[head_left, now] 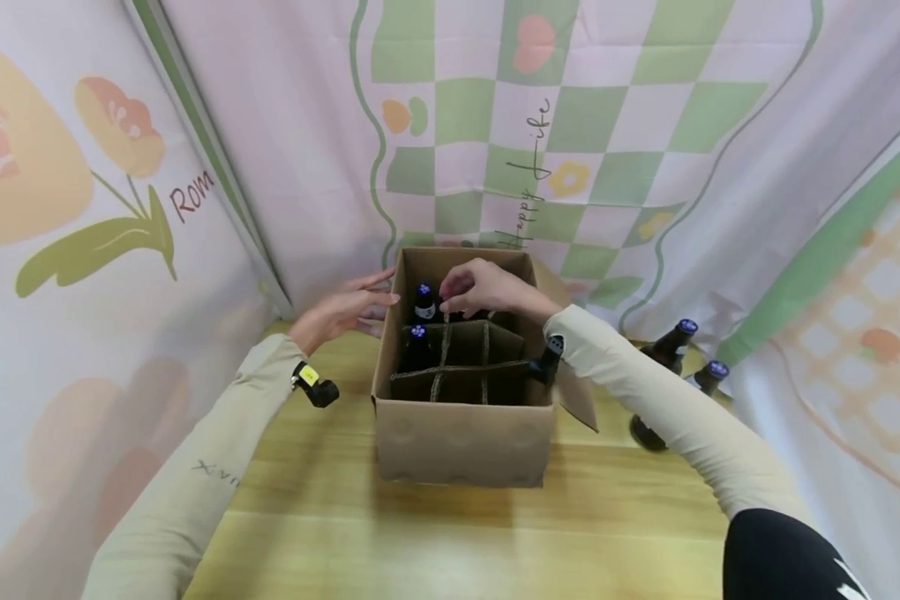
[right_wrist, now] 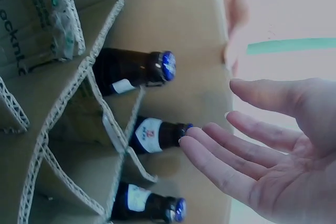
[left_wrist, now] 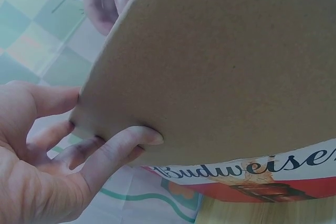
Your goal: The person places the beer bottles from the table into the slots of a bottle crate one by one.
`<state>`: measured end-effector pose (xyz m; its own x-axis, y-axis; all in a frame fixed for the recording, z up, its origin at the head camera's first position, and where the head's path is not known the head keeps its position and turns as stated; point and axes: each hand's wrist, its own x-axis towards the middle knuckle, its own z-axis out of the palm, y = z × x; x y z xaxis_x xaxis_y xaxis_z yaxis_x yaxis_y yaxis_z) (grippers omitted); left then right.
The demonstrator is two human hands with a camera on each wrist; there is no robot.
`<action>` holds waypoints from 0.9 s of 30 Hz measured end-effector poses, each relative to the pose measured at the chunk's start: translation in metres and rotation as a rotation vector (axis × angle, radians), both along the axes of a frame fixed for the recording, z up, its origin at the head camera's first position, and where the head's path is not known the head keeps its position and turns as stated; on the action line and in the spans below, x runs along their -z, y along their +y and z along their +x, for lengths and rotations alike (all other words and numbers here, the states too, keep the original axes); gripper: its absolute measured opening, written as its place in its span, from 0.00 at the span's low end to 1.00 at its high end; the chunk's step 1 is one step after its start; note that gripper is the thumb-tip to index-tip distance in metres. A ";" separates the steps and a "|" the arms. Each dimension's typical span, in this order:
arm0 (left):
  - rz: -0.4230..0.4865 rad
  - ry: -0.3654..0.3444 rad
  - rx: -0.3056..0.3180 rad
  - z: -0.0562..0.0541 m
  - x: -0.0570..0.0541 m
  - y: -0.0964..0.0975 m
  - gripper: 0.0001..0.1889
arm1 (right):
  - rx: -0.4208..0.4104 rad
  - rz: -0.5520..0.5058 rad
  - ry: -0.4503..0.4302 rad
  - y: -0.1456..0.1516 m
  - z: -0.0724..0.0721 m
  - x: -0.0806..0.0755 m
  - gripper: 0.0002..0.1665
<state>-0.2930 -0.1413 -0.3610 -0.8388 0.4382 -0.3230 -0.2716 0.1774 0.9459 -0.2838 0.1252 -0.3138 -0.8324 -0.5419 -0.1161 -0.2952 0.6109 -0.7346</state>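
An open cardboard box (head_left: pixel 461 442) stands on the table, divided inside by a cardboard divider (head_left: pixel 486 337). At its far left edge my left hand (head_left: pixel 348 308) grips the cardboard, with one digit over the face and other fingertips at the edge in the left wrist view. My right hand (head_left: pixel 487 287) is over the far part of the box, fingers loosely bent and holding nothing. In the right wrist view its fingertips overlap the cap of a brown beer bottle (right_wrist: pixel 152 136). Two more blue-capped beer bottles, one upper (right_wrist: pixel 128 69) and one lower (right_wrist: pixel 147 203), sit in other compartments.
Right of the box, partly behind my right sleeve, stand more dark beer bottles (head_left: pixel 675 343). A box flap (head_left: pixel 576 400) sticks out on the right side. Printed curtains (head_left: pixel 300 125) hang close behind and to both sides of the wooden table (head_left: pixel 307 517).
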 end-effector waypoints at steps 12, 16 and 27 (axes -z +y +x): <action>-0.005 -0.004 -0.006 0.000 0.000 0.002 0.41 | 0.127 -0.174 0.035 0.047 0.006 -0.013 0.17; -0.013 0.002 0.003 0.001 0.001 -0.002 0.40 | 0.162 -0.215 0.051 0.060 0.006 -0.007 0.17; -0.020 0.004 -0.004 0.001 0.004 -0.002 0.41 | 0.299 -0.294 0.127 0.096 0.019 0.003 0.18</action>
